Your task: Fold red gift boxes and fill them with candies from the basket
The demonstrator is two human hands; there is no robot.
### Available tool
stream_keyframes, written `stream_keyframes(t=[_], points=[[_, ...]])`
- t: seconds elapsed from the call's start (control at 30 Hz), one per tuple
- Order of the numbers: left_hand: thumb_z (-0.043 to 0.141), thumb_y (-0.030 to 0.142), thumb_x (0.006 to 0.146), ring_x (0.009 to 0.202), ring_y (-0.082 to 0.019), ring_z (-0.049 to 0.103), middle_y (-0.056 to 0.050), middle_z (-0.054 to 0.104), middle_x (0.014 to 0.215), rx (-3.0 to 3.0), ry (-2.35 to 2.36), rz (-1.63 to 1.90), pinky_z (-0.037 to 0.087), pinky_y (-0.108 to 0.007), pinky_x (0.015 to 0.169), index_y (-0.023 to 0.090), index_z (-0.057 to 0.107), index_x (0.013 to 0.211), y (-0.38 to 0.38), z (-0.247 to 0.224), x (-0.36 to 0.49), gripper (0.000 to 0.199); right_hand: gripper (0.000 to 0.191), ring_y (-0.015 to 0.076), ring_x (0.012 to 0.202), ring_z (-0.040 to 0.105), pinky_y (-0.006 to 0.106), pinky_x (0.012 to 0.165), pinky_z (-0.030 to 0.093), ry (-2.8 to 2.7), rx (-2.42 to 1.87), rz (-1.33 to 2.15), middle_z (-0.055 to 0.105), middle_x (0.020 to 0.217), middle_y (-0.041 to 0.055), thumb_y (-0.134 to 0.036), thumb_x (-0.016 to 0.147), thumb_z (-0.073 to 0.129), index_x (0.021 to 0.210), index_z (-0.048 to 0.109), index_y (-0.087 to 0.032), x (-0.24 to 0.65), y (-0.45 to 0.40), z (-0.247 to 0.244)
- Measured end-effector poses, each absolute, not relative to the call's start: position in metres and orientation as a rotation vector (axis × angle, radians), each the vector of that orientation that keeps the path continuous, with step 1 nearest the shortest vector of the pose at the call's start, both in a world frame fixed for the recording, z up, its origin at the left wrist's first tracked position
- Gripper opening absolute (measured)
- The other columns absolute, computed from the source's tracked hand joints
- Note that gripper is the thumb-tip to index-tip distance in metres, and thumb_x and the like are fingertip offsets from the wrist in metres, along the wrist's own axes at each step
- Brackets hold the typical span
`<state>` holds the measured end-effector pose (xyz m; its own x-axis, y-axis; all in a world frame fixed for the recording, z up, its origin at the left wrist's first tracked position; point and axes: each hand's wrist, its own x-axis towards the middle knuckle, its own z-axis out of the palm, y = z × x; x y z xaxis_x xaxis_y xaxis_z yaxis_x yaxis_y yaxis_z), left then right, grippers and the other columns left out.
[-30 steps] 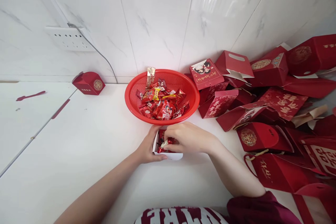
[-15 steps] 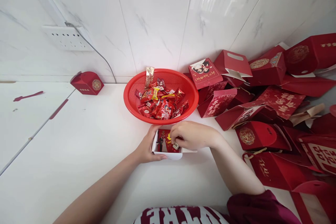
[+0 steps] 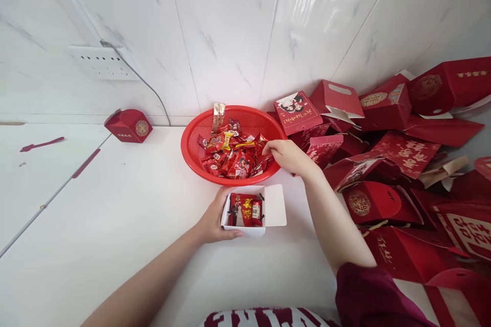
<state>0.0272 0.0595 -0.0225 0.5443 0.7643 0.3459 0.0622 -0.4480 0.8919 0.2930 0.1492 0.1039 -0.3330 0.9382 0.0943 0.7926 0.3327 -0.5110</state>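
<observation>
A small white box (image 3: 253, 232) stands open on the white table, its lid flap spread to the right. Red and gold wrapped sweets (image 3: 242, 209) lie inside it. My left hand (image 3: 215, 219) grips the box at its left side, thumb along the front. Behind the box is a red plastic basket (image 3: 192, 166) holding several wrapped candies (image 3: 241, 163). My right hand (image 3: 286, 155) reaches over the basket's right rim, fingers bent together at the candies; whether a candy is between the fingertips is hidden.
Many red gift boxes (image 3: 383, 199) are piled at the right. One small red box (image 3: 132, 126) stands at the back left, near a wall socket (image 3: 103, 64) and its cable. A thin red strip (image 3: 42, 144) lies at the far left.
My right hand has left the white box and moved up and right to the basket. A small white-and-red sweet now shows in the box's right side. The view has shifted slightly.
</observation>
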Motion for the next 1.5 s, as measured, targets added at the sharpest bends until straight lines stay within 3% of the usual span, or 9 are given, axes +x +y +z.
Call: stream_keyframes(t=[0.2,0.4,0.53,0.67,0.8,0.93,1.07,1.4,1.5], points=[[0.082,0.054,0.065,0.128,-0.041,0.045,-0.015,0.041,0.141,1.890,0.694,0.967,0.040,-0.057,0.107,0.027,0.032,0.147,0.060,-0.022,0.026,0.100,0.036,0.0196,0.082,0.070,0.024,0.081,0.048,-2.420,-1.570,0.680,0.077,0.082,0.0052,0.000,0.076,0.045,0.072,0.076,-0.017,0.276,0.201,0.090],[0.082,0.053,0.065,0.130,-0.041,0.044,-0.015,0.039,0.144,1.867,0.676,0.955,0.039,-0.058,0.109,0.026,0.030,0.148,0.060,-0.020,0.026,0.102,0.060,0.0194,0.111,0.067,0.023,0.093,0.048,-2.529,-1.551,0.786,0.071,0.124,0.0031,0.006,0.074,0.045,0.120,0.072,-0.020,0.261,0.221,0.069],[0.083,0.053,0.064,0.131,-0.042,0.042,-0.015,0.039,0.144,1.851,0.670,0.959,0.037,-0.059,0.110,0.027,0.030,0.148,0.061,-0.021,0.026,0.102,0.064,0.0197,0.121,0.061,0.024,0.099,0.046,-2.600,-1.522,0.841,0.064,0.136,0.0017,0.005,0.075,0.049,0.130,0.065,-0.024,0.262,0.223,0.063],[0.083,0.052,0.063,0.130,-0.042,0.043,-0.015,0.039,0.144,1.845,0.668,0.958,0.038,-0.059,0.109,0.027,0.030,0.147,0.061,-0.023,0.026,0.102,0.050,0.0261,0.106,0.068,0.029,0.088,0.052,-2.590,-1.603,0.823,0.071,0.122,0.0123,-0.005,0.073,0.067,0.121,0.069,-0.016,0.264,0.225,0.057],[0.083,0.051,0.064,0.131,-0.042,0.043,-0.015,0.038,0.145,1.828,0.661,0.943,0.039,-0.059,0.108,0.027,0.031,0.147,0.061,-0.023,0.024,0.101,0.033,0.0216,0.091,0.071,0.024,0.078,0.052,-2.543,-1.528,0.804,0.076,0.104,0.0068,-0.012,0.069,0.077,0.101,0.075,-0.018,0.265,0.226,0.056],[0.083,0.051,0.065,0.132,-0.042,0.043,-0.016,0.037,0.145,1.797,0.645,0.947,0.038,-0.058,0.109,0.026,0.030,0.148,0.061,-0.024,0.024,0.101,0.012,0.0181,0.086,0.070,0.025,0.079,0.050,-2.364,-1.431,0.729,0.076,0.095,0.0055,-0.021,0.082,0.069,0.091,0.076,-0.017,0.265,0.223,0.064],[0.082,0.052,0.065,0.134,-0.042,0.041,-0.016,0.036,0.146,1.783,0.632,0.960,0.036,-0.058,0.111,0.026,0.029,0.148,0.061,-0.024,0.024,0.102,0.014,0.0174,0.088,0.069,0.027,0.083,0.049,-2.153,-1.339,0.695,0.076,0.095,0.0055,-0.024,0.088,0.062,0.090,0.075,-0.017,0.269,0.211,0.073],[0.081,0.050,0.068,0.132,-0.040,0.045,-0.016,0.039,0.143,1.814,0.619,1.012,0.037,-0.058,0.110,0.025,0.032,0.147,0.064,-0.028,0.029,0.097,0.023,0.0106,0.061,0.056,0.023,0.057,0.045,-1.654,-0.950,0.929,0.066,0.082,0.0016,-0.040,0.087,0.063,0.091,0.063,-0.017,0.285,0.122,0.108],[0.083,0.049,0.067,0.135,-0.040,0.041,-0.016,0.037,0.146,1.801,0.618,1.012,0.033,-0.059,0.113,0.024,0.031,0.147,0.064,-0.028,0.033,0.099,0.017,0.0111,0.066,0.058,0.024,0.062,0.046,-1.765,-0.892,0.960,0.066,0.082,0.0010,-0.034,0.089,0.063,0.089,0.065,-0.017,0.282,0.090,0.112]])
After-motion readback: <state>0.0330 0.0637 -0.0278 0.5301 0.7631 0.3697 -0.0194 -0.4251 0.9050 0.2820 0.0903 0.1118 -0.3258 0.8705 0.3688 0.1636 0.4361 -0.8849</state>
